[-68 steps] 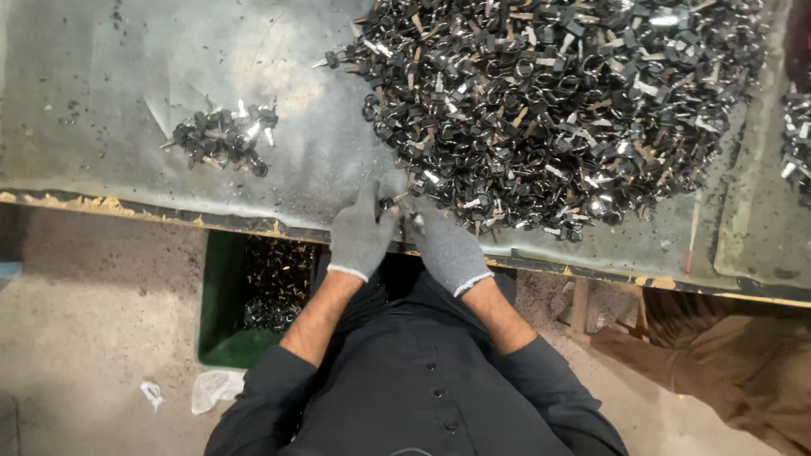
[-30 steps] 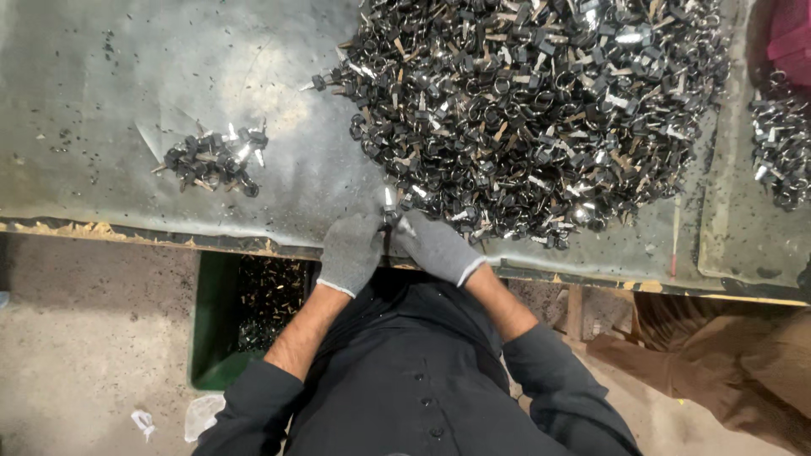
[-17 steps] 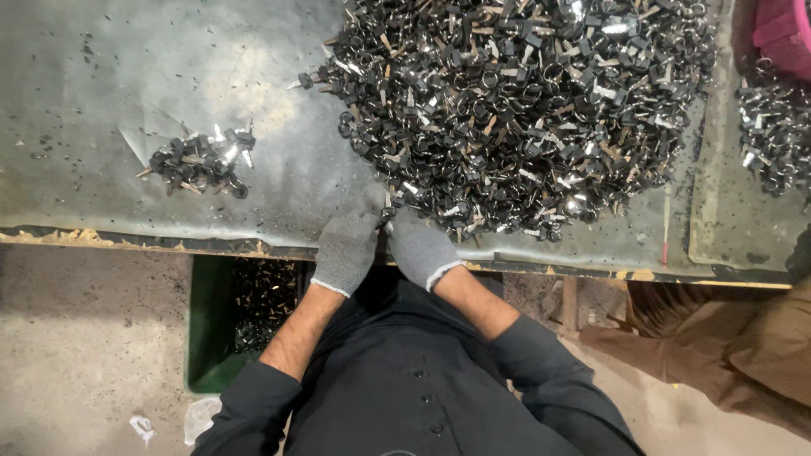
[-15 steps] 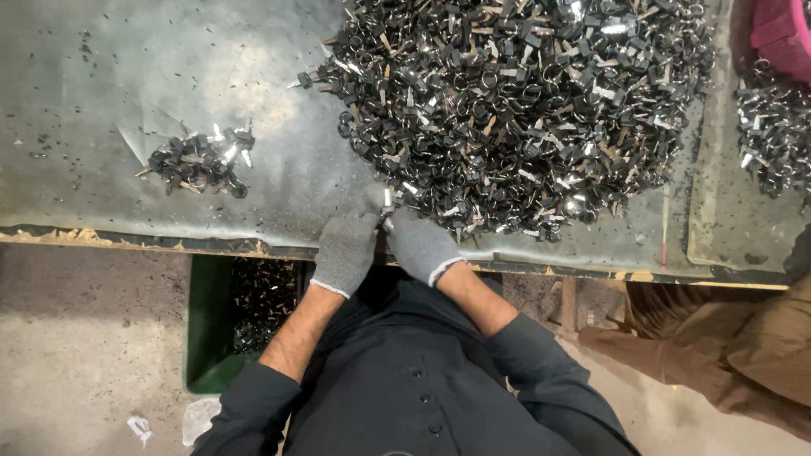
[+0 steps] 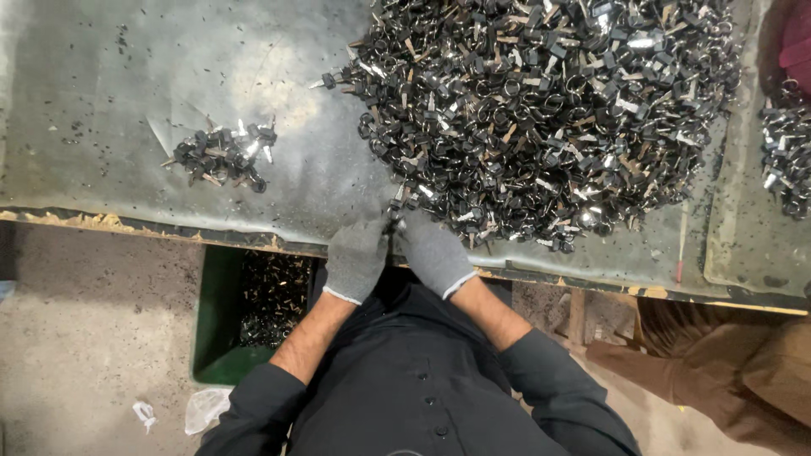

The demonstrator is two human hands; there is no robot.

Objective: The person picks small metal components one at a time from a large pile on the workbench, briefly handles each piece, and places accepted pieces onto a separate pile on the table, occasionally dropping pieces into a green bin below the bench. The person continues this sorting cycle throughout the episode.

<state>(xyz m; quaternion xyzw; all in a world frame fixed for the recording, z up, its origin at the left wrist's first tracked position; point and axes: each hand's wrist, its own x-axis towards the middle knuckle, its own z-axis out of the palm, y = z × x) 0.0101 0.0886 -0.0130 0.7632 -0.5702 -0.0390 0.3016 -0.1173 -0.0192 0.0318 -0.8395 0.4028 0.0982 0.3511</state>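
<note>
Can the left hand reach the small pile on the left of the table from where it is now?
Probably yes. The left hand is at the table edge, and only bare tabletop lies between it and the small pile.

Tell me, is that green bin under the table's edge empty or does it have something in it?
Not empty. The green plastic bin holds dark small metal pieces across the part that shows; how deep they lie cannot be told.
</note>
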